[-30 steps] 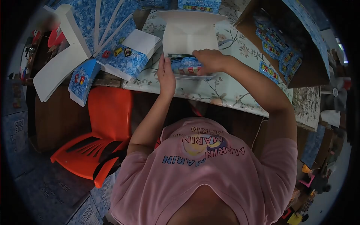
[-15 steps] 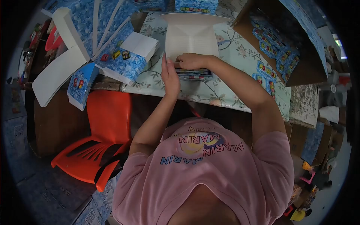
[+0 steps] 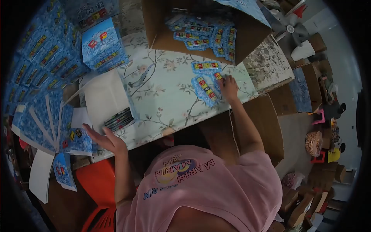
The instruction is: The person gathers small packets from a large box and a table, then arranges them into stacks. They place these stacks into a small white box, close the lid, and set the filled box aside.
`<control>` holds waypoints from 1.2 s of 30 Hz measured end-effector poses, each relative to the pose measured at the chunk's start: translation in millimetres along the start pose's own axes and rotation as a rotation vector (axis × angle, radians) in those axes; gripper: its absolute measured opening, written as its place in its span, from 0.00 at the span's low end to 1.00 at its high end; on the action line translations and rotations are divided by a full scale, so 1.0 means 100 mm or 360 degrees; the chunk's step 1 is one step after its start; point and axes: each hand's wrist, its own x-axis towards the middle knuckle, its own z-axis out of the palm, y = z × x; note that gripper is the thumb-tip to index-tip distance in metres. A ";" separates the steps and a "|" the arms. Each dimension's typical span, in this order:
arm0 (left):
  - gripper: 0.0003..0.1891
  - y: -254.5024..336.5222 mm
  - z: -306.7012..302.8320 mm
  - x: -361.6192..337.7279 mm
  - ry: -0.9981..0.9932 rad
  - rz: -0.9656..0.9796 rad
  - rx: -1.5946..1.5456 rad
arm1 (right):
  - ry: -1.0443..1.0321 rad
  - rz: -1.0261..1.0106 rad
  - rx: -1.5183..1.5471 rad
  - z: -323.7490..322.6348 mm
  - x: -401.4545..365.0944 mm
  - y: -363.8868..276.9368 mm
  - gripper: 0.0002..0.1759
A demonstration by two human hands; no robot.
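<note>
My left hand (image 3: pixel 103 140) is open with fingers spread and thumb raised, beside the near left side of an open white box (image 3: pixel 105 94). Several dark-edged packets (image 3: pixel 119 119) stand in a row in the box's near end. Farther right, my right hand (image 3: pixel 228 88) has its fingers bent over the end of a small blue packet (image 3: pixel 218 78) with coloured squares, lying on the table. Two similar packets lie next to it, one above (image 3: pixel 205 67) and one to the left (image 3: pixel 205 89).
A large carton (image 3: pixel 216 31) of blue packets lies open at the table's back. Blue printed boxes (image 3: pixel 104 46) are stacked at the left, near folded card pieces (image 3: pixel 40 176). An orange chair (image 3: pixel 96 185) stands below the flowered table (image 3: pixel 166 92). Co-workers (image 3: pixel 334 110) are far right.
The view has turned to the right. My right hand has left the white box and reached the loose packets. My left hand has come off the box's side and spread its fingers.
</note>
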 end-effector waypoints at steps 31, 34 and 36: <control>0.37 0.03 1.65 -0.87 -0.2163 0.0526 0.0428 | -0.0327 -0.0076 0.0500 0.40 1.99 -0.40 0.45; 0.35 0.03 1.65 -0.92 -0.2201 0.0568 0.0309 | -0.0541 -0.0061 0.0023 0.14 1.45 -0.89 0.49; 0.34 0.06 1.73 -0.94 -0.2188 0.0670 0.0241 | -0.0673 -0.0298 0.0145 0.11 1.28 -1.07 0.48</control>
